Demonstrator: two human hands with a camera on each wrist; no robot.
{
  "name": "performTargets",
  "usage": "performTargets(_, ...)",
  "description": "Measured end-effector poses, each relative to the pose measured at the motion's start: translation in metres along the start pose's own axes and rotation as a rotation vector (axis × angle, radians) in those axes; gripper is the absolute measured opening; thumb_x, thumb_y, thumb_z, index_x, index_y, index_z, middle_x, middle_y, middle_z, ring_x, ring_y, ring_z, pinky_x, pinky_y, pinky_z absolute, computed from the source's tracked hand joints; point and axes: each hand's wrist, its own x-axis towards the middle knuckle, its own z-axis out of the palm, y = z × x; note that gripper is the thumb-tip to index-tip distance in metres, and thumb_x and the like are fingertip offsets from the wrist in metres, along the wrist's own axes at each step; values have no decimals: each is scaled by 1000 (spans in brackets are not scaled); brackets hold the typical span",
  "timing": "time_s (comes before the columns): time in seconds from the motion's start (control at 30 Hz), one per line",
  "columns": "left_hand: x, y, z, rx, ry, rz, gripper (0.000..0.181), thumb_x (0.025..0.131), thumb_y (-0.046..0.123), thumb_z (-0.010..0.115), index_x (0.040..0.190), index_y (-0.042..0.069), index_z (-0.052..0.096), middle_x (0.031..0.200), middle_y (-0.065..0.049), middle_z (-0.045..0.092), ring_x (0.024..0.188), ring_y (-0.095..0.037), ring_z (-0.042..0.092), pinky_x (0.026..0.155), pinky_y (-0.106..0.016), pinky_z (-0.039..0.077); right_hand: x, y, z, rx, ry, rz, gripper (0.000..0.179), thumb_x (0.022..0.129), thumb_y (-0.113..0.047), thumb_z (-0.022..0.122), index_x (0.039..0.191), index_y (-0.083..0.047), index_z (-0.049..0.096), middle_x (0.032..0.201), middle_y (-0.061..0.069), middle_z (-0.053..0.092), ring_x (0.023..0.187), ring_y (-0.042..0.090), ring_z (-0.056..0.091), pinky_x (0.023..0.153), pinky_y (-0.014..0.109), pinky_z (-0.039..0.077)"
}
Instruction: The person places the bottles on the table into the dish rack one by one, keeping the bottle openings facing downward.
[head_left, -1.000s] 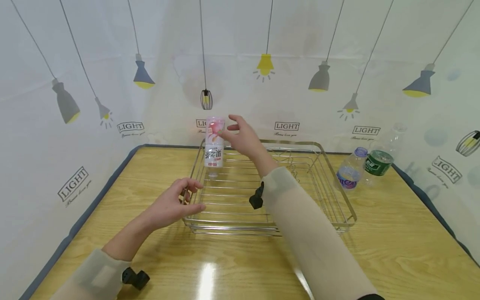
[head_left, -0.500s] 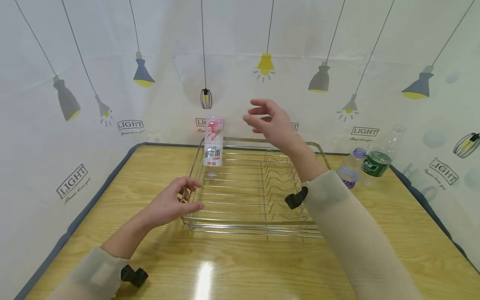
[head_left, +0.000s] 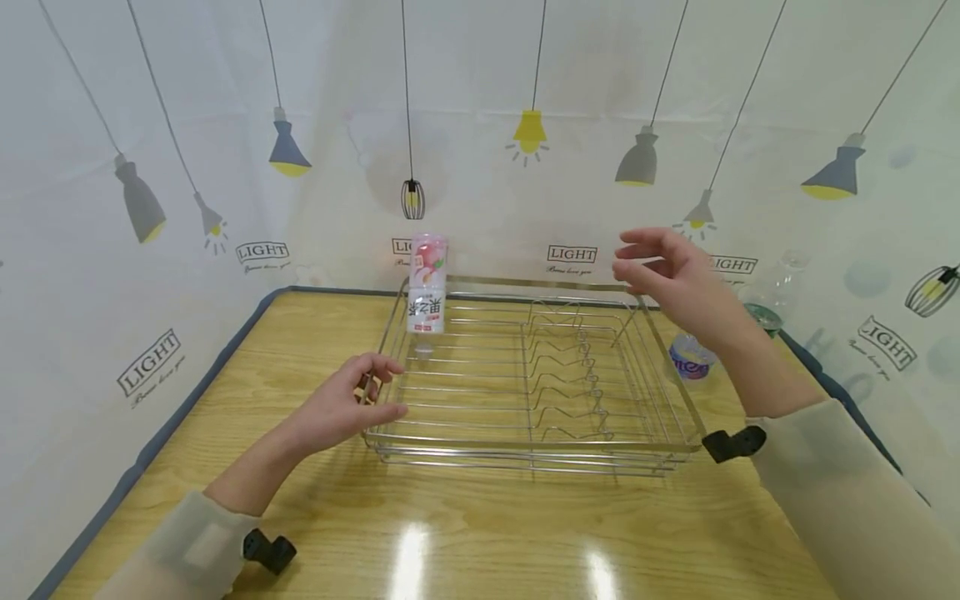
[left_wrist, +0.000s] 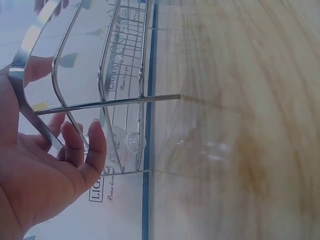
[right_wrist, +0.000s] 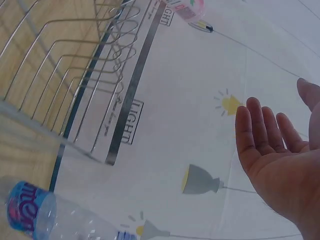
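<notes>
My left hand is at the left side of a wire dish rack, thumb and relaxed fingers spread over the rim; in the left wrist view its fingers curl loosely beside the wires. A pink and white drink bottle stands neck down in the rack's back left part. My right hand is in the air over the back right corner, holding nothing, its fingers slightly bent in the right wrist view. Behind it is a clear bottle with a purple and blue label, upper part hidden.
A clear bottle with a green label stands at the back right, partly behind my right hand. Wavy wire dividers run along the rack's right half. The wooden table ends at a printed wall cloth.
My right hand has moved away from the pink and white bottle, rightward across the rack to its back right corner. The bottle stays upside down in place; my left hand has barely moved.
</notes>
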Motion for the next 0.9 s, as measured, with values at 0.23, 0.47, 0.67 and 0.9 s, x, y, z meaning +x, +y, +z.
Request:
performTargets(0.23,1,-4,0,-24,4,5,57,96,27,84,144,10,58,134,-23,53,99,-26,47,73,-33,44,-28,39,-45,-66,122,0,51,112,-34,65,158,-15,52,127,-19,64,103,-7,71,87,10,58)
performTargets(0.47,1,-3,-1,-23,2,1,57,97,27,84,144,10,58,135,-23,53,99,-26,48,74,-34,43,-47,72,-92,-58,271,64,44,111,-29,67,153,-28,56,125,-27,62,100,-12,68,84,3,52)
performTargets(0.67,2,-2,0,-20,2,3,58,97,27,84,144,8,57,135,-23,54,99,-26,48,75,-34,44,-54,110,-118,-27,385,93,41,110,-23,67,150,-31,58,122,-26,58,101,-12,63,82,1,50)
performTargets(0.9,1,-3,-1,-25,4,3,56,97,27,84,143,9,57,135,-22,54,99,-26,49,76,-34,44,-59,155,-133,-25,413,240,53,111,-31,66,161,-30,48,121,-30,51,98,-14,58,80,-1,48)
